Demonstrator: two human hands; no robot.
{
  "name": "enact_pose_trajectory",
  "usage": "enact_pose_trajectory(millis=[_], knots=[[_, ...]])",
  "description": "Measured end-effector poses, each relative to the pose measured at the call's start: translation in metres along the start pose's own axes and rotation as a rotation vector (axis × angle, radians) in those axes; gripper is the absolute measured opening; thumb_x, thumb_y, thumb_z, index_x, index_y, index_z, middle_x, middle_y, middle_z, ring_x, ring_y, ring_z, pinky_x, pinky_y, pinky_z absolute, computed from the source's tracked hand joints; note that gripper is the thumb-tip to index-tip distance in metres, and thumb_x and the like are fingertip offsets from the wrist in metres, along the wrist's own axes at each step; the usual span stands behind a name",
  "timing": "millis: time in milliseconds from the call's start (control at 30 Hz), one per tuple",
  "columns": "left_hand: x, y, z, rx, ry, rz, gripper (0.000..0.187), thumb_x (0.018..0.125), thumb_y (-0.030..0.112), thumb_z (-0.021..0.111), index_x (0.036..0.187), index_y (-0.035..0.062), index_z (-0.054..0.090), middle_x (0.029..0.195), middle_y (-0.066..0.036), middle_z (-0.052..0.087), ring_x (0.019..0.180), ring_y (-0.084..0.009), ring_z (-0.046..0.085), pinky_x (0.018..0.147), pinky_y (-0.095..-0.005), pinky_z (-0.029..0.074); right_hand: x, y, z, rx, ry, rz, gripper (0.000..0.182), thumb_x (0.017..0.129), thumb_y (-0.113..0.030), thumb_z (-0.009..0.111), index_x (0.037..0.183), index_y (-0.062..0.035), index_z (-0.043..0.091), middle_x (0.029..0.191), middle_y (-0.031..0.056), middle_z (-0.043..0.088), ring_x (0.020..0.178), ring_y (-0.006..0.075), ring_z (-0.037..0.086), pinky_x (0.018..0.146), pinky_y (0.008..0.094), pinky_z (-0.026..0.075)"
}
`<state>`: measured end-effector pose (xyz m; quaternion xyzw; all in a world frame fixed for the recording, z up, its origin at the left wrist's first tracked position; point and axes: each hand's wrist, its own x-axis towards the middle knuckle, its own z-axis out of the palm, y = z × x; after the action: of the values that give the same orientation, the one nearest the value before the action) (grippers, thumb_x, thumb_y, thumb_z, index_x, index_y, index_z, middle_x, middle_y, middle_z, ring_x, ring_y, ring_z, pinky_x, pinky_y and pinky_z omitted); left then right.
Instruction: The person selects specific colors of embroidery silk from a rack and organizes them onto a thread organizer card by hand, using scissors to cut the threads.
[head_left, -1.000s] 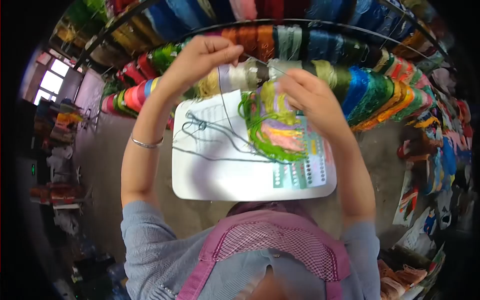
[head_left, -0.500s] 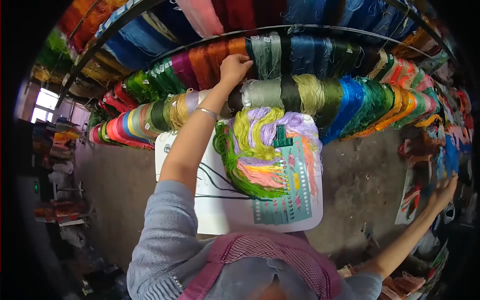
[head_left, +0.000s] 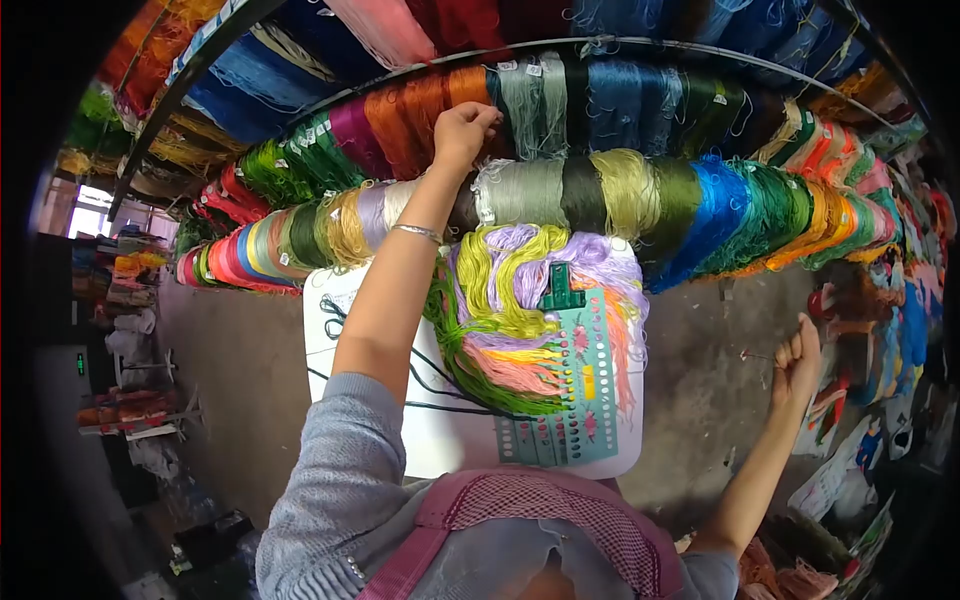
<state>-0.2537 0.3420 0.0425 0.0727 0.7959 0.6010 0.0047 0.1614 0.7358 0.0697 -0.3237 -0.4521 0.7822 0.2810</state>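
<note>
My left hand (head_left: pixel 467 133) reaches up to the rack, fingers pinched, in front of the orange skeins (head_left: pixel 425 112) and beside a dark teal skein (head_left: pixel 497 100). What it pinches is too small to make out. My right hand (head_left: pixel 797 365) is raised at the right over the floor, fingers closed; a thin dark line shows left of them, perhaps a thread. Between my arms, a white board (head_left: pixel 440 445) bears a bundle of lilac, yellow-green, green and peach threads (head_left: pixel 510 290). A green clip (head_left: pixel 561 290) sits atop a teal card (head_left: pixel 603 440) with dots and pink flowers.
Skeins in many colours hang in rows on the rack; a grey-green skein (head_left: pixel 530 190) and a blue skein (head_left: pixel 715 210) are on the lower bar. A metal rail (head_left: pixel 690 45) curves above. Dark cords (head_left: pixel 425 375) lie on the board. More threads hang at the right.
My right hand has moved left and up from the threads at the right, its fingers now closed. My left hand stays at the rack, its fingers slightly shifted.
</note>
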Motion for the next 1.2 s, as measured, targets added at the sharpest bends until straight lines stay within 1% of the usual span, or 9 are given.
enact_pose_trajectory(millis=[400, 467, 533, 667, 767, 933, 1033, 1100, 1200], knots=[[-0.065, 0.041, -0.015, -0.176, -0.391, 0.051, 0.014, 0.091, 0.012, 0.061, 0.084, 0.0032, 0.070, 0.083, -0.001, 0.069, 0.069, -0.0054, 0.058, 0.061, -0.0194, 0.043, -0.034, 0.058, 0.180, -0.181, -0.670, 0.188, 0.020, 0.096, -0.015, 0.054, 0.106, -0.0005, 0.063, 0.071, 0.0000, 0.054, 0.059, 0.0060, 0.044, 0.053, 0.0207, 0.035], [-0.111, 0.062, -0.009, -0.114, -0.447, 0.158, 0.014, 0.090, 0.012, 0.063, 0.082, 0.0028, 0.070, 0.079, 0.000, 0.068, 0.070, -0.0054, 0.059, 0.066, -0.0222, 0.048, -0.041, 0.063, 0.216, -0.561, -0.879, -0.433, 0.026, 0.098, -0.015, 0.051, 0.114, 0.0038, 0.059, 0.091, 0.0110, 0.063, 0.078, 0.0164, 0.061, 0.070, 0.0253, 0.049], [-0.161, 0.072, -0.004, -0.035, -0.475, 0.206, 0.015, 0.090, 0.015, 0.065, 0.085, 0.0015, 0.070, 0.077, -0.001, 0.068, 0.073, -0.0061, 0.060, 0.066, -0.0242, 0.049, -0.039, 0.076, 0.255, -0.040, -0.746, 0.231, 0.031, 0.099, -0.014, 0.049, 0.120, 0.0074, 0.054, 0.111, 0.0187, 0.063, 0.100, 0.0240, 0.064, 0.090, 0.0297, 0.051], [-0.234, 0.080, 0.003, 0.044, -0.606, 0.348, 0.013, 0.087, 0.014, 0.065, 0.089, 0.0022, 0.067, 0.087, -0.009, 0.069, 0.080, -0.0235, 0.065, 0.073, -0.0322, 0.050, -0.044, 0.082, 0.289, -0.082, -0.837, 0.506, 0.022, 0.099, -0.014, 0.048, 0.109, 0.0037, 0.056, 0.089, 0.0095, 0.065, 0.080, 0.0138, 0.064, 0.074, 0.0243, 0.052], [-0.245, 0.062, -0.003, -0.008, -0.478, 0.467, 0.020, 0.089, 0.016, 0.064, 0.105, 0.0041, 0.066, 0.113, -0.011, 0.065, 0.101, -0.0255, 0.063, 0.084, -0.0338, 0.049, -0.061, 0.079, 0.253, -0.205, -0.845, 0.221, 0.008, 0.097, -0.016, 0.054, 0.094, -0.0093, 0.057, 0.062, -0.0109, 0.032, 0.051, 0.0004, 0.025, 0.045, 0.0207, 0.017], [-0.245, 0.025, -0.081, -0.067, -0.284, 0.221, 0.019, 0.092, 0.012, 0.061, 0.107, 0.0016, 0.067, 0.105, -0.006, 0.068, 0.099, -0.0154, 0.062, 0.078, -0.0249, 0.049, -0.044, 0.071, 0.044, -0.673, -0.262, -0.103, 0.020, 0.093, -0.029, 0.059, 0.087, -0.0104, 0.062, 0.073, -0.0064, 0.050, 0.068, 0.0058, 0.042, 0.060, 0.0239, 0.034], [-0.263, 0.025, -0.133, -0.139, -0.165, -0.123, 0.020, 0.096, 0.021, 0.057, 0.098, 0.0058, 0.069, 0.091, 0.003, 0.068, 0.080, -0.0056, 0.058, 0.069, -0.0195, 0.044, -0.039, 0.057, -0.191, -1.518, 0.177, -0.189, 0.034, 0.092, -0.035, 0.058, 0.097, -0.0019, 0.064, 0.087, 0.0210, 0.067, 0.082, 0.0377, 0.063, 0.073, 0.0441, 0.048], [-0.272, 0.007, -0.152, -0.125, -0.107, -0.128, 0.017, 0.095, 0.020, 0.058, 0.093, 0.0060, 0.068, 0.085, 0.005, 0.065, 0.074, -0.0046, 0.053, 0.068, -0.0195, 0.042, -0.127, 0.006, -0.197, -1.948, 0.612, -0.215, 0.032, 0.090, -0.036, 0.058, 0.093, -0.0058, 0.067, 0.085, 0.0230, 0.067, 0.080, 0.0398, 0.066, 0.067, 0.0496, 0.049], [-0.294, 0.023, -0.139, -0.086, -0.184, -0.111, 0.019, 0.094, 0.019, 0.057, 0.098, 0.0040, 0.069, 0.089, 0.002, 0.067, 0.078, -0.0051, 0.054, 0.069, -0.0210, 0.040, -0.149, -0.028, -0.281, -1.976, 0.463, -0.562, 0.030, 0.088, -0.030, 0.064, 0.093, 0.0001, 0.064, 0.084, 0.0199, 0.065, 0.073, 0.0364, 0.061, 0.068, 0.0426, 0.048]])
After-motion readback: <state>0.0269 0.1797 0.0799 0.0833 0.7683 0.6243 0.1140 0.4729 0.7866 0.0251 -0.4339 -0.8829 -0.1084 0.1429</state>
